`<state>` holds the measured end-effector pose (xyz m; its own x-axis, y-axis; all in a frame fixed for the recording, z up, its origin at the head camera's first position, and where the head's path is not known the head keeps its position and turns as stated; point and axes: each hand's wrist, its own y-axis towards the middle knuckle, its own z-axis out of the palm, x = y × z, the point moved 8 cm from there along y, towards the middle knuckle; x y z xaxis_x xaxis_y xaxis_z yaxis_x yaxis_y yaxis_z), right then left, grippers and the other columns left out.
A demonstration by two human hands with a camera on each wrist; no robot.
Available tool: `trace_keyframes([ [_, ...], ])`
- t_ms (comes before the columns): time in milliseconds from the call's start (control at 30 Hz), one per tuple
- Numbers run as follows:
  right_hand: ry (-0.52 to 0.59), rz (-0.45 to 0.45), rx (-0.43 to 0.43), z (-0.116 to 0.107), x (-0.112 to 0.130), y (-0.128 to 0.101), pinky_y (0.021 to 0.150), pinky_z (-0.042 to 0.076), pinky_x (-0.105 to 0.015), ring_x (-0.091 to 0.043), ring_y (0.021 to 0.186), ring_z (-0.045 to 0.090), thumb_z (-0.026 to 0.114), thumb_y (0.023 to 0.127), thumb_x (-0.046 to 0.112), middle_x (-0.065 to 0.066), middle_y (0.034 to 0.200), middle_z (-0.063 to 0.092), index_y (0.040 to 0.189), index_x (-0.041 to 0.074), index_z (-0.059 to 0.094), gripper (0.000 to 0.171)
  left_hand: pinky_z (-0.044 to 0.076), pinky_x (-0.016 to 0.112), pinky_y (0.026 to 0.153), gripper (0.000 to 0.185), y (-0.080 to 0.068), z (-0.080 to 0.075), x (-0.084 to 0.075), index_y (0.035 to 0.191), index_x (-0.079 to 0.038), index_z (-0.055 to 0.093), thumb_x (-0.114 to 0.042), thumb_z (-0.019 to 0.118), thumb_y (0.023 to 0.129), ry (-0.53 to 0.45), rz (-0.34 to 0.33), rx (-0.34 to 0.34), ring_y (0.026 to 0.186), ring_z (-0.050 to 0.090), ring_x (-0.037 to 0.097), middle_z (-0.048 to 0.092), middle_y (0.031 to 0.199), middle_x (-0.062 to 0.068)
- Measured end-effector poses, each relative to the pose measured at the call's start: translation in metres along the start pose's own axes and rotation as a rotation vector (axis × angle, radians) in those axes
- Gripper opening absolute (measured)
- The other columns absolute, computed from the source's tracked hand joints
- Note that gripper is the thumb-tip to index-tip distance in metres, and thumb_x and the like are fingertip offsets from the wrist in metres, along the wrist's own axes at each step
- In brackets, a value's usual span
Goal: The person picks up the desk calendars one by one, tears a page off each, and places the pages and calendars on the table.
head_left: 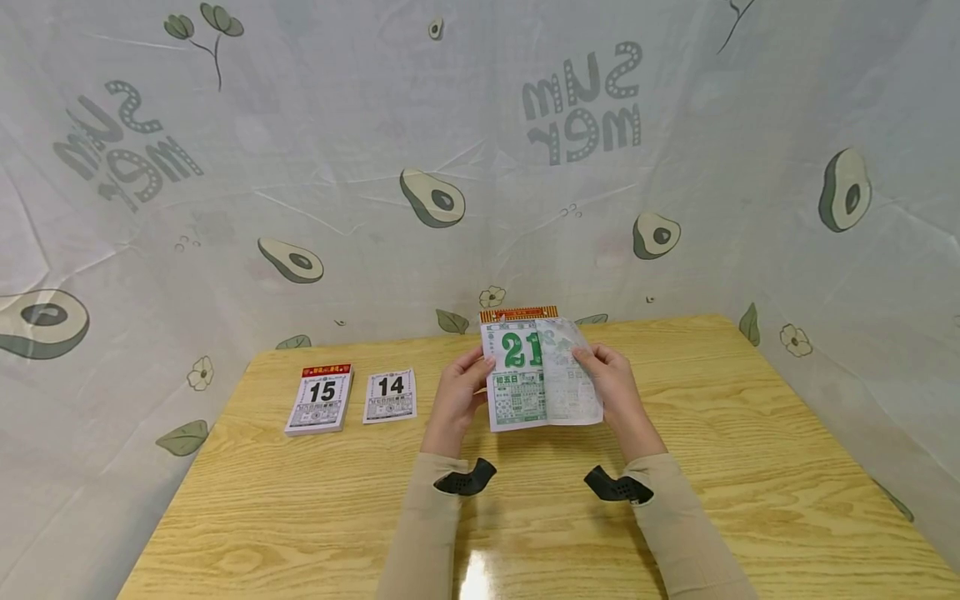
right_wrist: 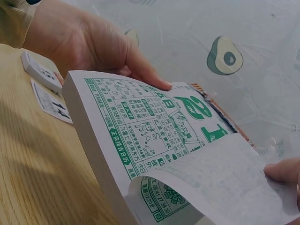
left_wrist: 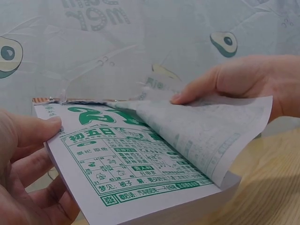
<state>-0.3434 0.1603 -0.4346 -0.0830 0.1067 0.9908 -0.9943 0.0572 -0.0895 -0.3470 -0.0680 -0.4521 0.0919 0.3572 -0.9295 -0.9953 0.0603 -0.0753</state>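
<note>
A thick tear-off calendar [head_left: 517, 392] with a green 21 on its face is held up over the table, its red and gold header strip at the top. My left hand [head_left: 459, 390] grips its left edge, thumb on the front and fingers behind. The thin top sheet [head_left: 573, 383] is folded over to the right, its pale back showing, and covers the right part of the page below. My right hand [head_left: 611, 383] pinches that sheet with the thumb on it. In the left wrist view the sheet [left_wrist: 197, 131] looks torn and ragged near the header.
A second calendar block [head_left: 321, 404] reading 15 lies on the wooden table [head_left: 337, 517] at the left. Beside it lies a single loose sheet [head_left: 390, 400] reading 14. A pale curtain [head_left: 360, 133] with avocado prints hangs behind and around the table.
</note>
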Motion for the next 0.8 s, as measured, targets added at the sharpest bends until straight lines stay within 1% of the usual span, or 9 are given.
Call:
trace_keyframes([
  [300,-0.039,0.006,-0.021,-0.0022,-0.001,0.0008,0.058,0.051,-0.02,-0.004,0.066,0.059,0.058,0.098,0.03,0.009,0.076,0.06,0.094,0.008,0.055,0.023,0.053,0.025,0.063,0.037,0.0024,-0.0034,0.0011,0.131,-0.008,0.06,-0.014,0.062,0.095,-0.019,0.004,-0.006,0.075,0.068,0.01,0.073,0.092,-0.004],
  [367,-0.054,0.003,-0.016,-0.0024,-0.0011,0.0009,0.059,0.051,-0.02,-0.004,0.066,0.06,0.057,0.099,0.03,0.01,0.076,0.061,0.097,0.006,0.055,0.025,0.054,0.025,0.064,0.037,0.0027,-0.004,0.001,0.132,-0.008,0.06,-0.014,0.062,0.095,-0.017,0.007,-0.005,0.075,0.069,0.01,0.073,0.092,-0.004],
  [567,-0.066,0.012,0.008,-0.0016,-0.0019,0.0025,0.063,0.052,-0.019,-0.002,0.071,0.061,0.052,0.101,0.034,0.013,0.081,0.062,0.117,0.003,0.052,0.035,0.055,0.024,0.065,0.038,0.0027,-0.0056,0.0,0.133,-0.007,0.059,-0.013,0.062,0.096,-0.032,0.012,-0.009,0.076,0.069,0.01,0.073,0.093,-0.004],
  [800,-0.008,0.016,0.042,0.0001,-0.002,0.0025,0.065,0.052,-0.019,-0.002,0.074,0.062,0.048,0.102,0.032,0.012,0.084,0.062,0.12,0.005,0.049,0.033,0.056,0.025,0.065,0.038,0.0021,-0.007,-0.0007,0.132,-0.008,0.06,-0.014,0.063,0.095,-0.051,0.008,-0.015,0.078,0.07,0.011,0.073,0.096,-0.002],
])
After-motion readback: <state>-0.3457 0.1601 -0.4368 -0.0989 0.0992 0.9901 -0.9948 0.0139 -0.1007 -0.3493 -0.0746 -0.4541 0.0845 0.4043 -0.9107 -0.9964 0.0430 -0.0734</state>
